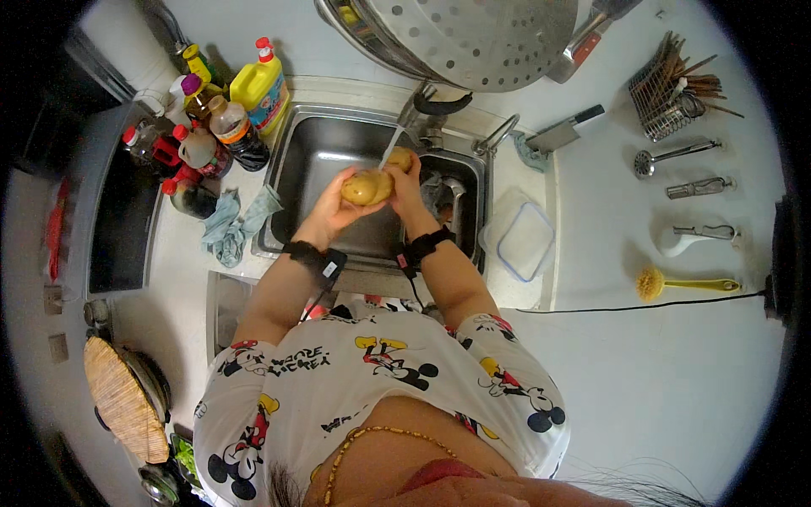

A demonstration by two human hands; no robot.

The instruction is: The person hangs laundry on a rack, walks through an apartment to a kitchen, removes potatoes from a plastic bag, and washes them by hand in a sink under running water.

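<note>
Over the large basin of a stainless steel sink, my left hand holds a wet yellow potato from below and the left. My right hand grips a second potato just behind it, while its lower fingers reach the side of the first. A stream of water runs from the tap down onto the potatoes. Black straps with small devices circle both wrists.
Left of the sink stand several bottles, a yellow jug and a crumpled cloth. The smaller basin holds a ladle-like utensil. At right are a clear lidded container and a cleaver. A large steamer pot overhangs the back.
</note>
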